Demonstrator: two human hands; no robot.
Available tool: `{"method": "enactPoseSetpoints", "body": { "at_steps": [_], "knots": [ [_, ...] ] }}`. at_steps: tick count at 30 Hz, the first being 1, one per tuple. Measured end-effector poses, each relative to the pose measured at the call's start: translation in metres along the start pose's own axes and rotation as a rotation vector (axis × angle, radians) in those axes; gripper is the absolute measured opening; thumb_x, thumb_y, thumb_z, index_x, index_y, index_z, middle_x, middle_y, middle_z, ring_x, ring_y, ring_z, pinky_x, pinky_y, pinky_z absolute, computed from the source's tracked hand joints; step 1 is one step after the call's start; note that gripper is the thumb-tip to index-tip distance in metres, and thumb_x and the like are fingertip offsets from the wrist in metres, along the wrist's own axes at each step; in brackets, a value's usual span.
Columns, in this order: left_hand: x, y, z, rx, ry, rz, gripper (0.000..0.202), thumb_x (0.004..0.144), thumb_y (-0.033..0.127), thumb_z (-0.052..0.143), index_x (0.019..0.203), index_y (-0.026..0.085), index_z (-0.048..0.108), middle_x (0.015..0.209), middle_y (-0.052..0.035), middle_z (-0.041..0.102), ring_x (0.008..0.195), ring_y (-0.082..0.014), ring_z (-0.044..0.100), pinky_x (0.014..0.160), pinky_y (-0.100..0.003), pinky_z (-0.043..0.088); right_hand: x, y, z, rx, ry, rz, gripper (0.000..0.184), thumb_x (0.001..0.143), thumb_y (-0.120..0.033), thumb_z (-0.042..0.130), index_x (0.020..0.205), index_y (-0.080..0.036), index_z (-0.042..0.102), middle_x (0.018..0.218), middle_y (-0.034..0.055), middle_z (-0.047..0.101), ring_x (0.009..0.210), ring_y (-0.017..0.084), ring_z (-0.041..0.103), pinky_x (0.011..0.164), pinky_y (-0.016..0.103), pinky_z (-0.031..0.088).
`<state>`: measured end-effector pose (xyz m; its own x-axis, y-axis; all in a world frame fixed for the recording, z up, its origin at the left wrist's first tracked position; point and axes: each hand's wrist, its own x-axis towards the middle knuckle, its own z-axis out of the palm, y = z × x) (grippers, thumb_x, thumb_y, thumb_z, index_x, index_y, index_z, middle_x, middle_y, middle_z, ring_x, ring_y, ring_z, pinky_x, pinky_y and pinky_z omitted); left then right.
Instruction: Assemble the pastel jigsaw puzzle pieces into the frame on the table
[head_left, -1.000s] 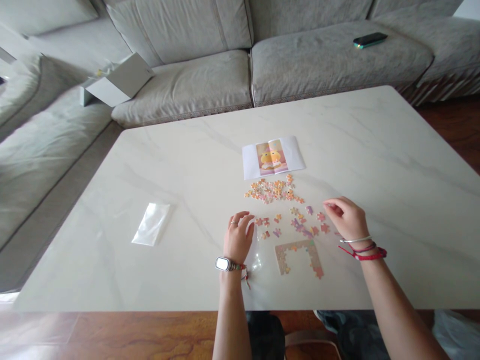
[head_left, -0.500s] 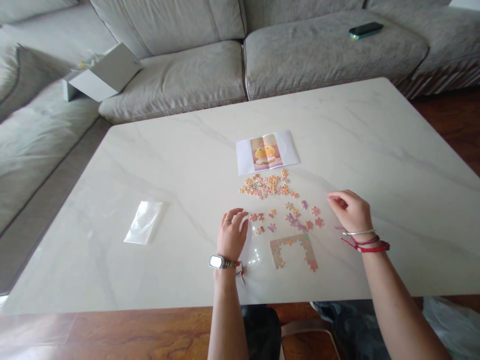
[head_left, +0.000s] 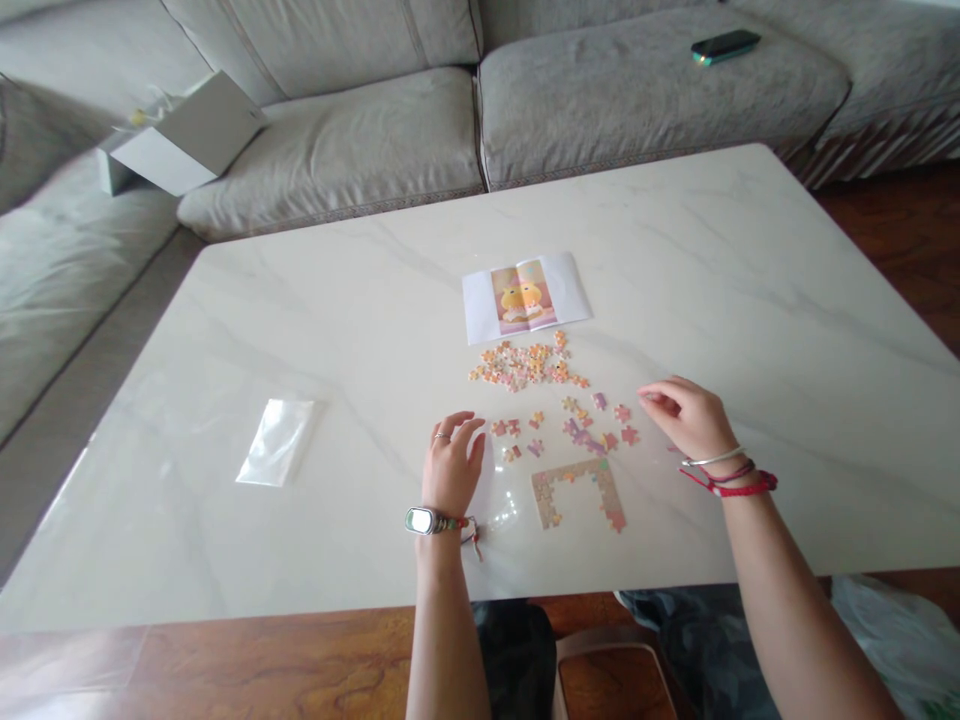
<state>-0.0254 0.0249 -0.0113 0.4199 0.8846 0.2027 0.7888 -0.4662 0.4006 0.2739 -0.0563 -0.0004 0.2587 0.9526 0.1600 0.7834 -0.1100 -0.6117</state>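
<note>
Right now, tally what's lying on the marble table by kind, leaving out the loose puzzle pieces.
Printed picture sheet: 1
Partly built jigsaw section: 1
Clear plastic bag: 1
Clear plastic film: 1
Total: 4

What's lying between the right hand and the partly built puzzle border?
A few loose pink and purple jigsaw pieces lie between the right hand and the partly built puzzle border, just above the border's right side. They lie flat on the tabletop, so nothing tall stands in the way.
</note>
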Motion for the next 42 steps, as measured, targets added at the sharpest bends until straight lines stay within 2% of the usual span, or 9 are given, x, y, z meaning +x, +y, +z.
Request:
{"method": "enactPoseSetpoints", "body": {
  "at_steps": [5,9,17,20,23,27,30,37,42],
  "knots": [
    [0.000,0.001,0.000,-0.001,0.002,0.004,0.019,0.078,0.022,0.045,0.093,0.022,0.057,0.102,-0.0054,0.054,0.093,-0.0183,0.051,0.081,-0.036,0.044,-0.003,-0.005,0.005,0.033,-0.234,-0.135,0.019,0.074,-0.026,0.049,0.087,-0.021,0.062,0.079,0.0023,0.057,0.051,0.008,0.046,0.055,0.023,0.042],
    [-0.001,0.002,0.000,-0.004,0.007,-0.003,0.020,0.078,0.021,0.045,0.094,0.022,0.057,0.101,-0.0053,0.054,0.094,-0.0186,0.050,0.082,-0.037,0.043,-0.007,-0.011,0.014,0.018,-0.351,-0.230,0.021,0.072,-0.024,0.053,0.092,-0.023,0.061,0.090,0.0035,0.056,0.065,0.011,0.054,0.064,0.025,0.044],
    [-0.003,0.005,-0.003,-0.006,0.006,-0.020,0.019,0.078,0.021,0.045,0.092,0.021,0.058,0.101,-0.0048,0.054,0.094,-0.0182,0.050,0.082,-0.035,0.043,-0.010,-0.025,0.019,-0.096,-0.378,-0.195,0.010,0.071,-0.015,0.051,0.075,-0.020,0.058,0.082,0.0028,0.058,0.066,0.013,0.053,0.063,0.025,0.042],
    [-0.005,0.006,-0.004,-0.018,0.006,-0.013,0.019,0.078,0.021,0.045,0.092,0.021,0.058,0.101,-0.0053,0.054,0.094,-0.0177,0.050,0.081,-0.034,0.044,-0.011,-0.029,0.015,0.008,-0.348,-0.119,0.009,0.069,-0.015,0.052,0.075,-0.020,0.057,0.069,0.0004,0.058,0.059,0.012,0.052,0.059,0.024,0.041],
    [-0.010,0.007,-0.004,-0.026,0.004,-0.010,0.019,0.078,0.021,0.045,0.092,0.021,0.058,0.101,-0.0054,0.054,0.094,-0.0175,0.050,0.081,-0.034,0.044,-0.013,-0.034,0.008,0.239,-0.306,0.072,0.009,0.071,-0.023,0.052,0.077,-0.019,0.058,0.068,0.0010,0.059,0.055,0.011,0.054,0.054,0.024,0.043],
    [-0.019,0.009,-0.004,-0.031,-0.006,-0.002,0.019,0.078,0.021,0.044,0.092,0.021,0.058,0.102,-0.0050,0.054,0.093,-0.0175,0.050,0.082,-0.034,0.044,-0.021,-0.043,0.006,0.700,-0.366,0.361,0.018,0.069,-0.034,0.055,0.074,-0.016,0.052,0.069,0.0027,0.059,0.059,0.014,0.060,0.048,0.023,0.045],
    [-0.027,0.012,-0.004,-0.044,-0.013,0.003,0.019,0.079,0.021,0.044,0.093,0.021,0.057,0.102,-0.0049,0.054,0.094,-0.0173,0.050,0.082,-0.034,0.044,-0.031,-0.052,0.010,0.900,-0.411,0.481,0.024,0.065,-0.036,0.059,0.072,-0.017,0.048,0.069,0.0014,0.058,0.064,0.015,0.062,0.049,0.023,0.048],
    [-0.047,0.022,-0.006,-0.055,-0.021,0.001,0.019,0.079,0.021,0.044,0.093,0.020,0.057,0.102,-0.0048,0.054,0.093,-0.0171,0.050,0.081,-0.034,0.044,-0.062,-0.068,0.027,0.796,-0.490,0.472,0.026,0.066,-0.035,0.059,0.081,-0.013,0.058,0.064,0.0028,0.062,0.048,0.010,0.057,0.041,0.020,0.045],
    [-0.057,0.024,-0.005,-0.063,-0.030,0.014,0.020,0.079,0.021,0.044,0.095,0.020,0.056,0.103,-0.0047,0.053,0.094,-0.0166,0.049,0.083,-0.033,0.043,-0.078,-0.080,0.034,0.858,-0.480,0.492,0.018,0.065,-0.030,0.061,0.070,-0.014,0.054,0.071,0.0053,0.065,0.063,0.013,0.062,0.049,0.021,0.050]
  ]
}}
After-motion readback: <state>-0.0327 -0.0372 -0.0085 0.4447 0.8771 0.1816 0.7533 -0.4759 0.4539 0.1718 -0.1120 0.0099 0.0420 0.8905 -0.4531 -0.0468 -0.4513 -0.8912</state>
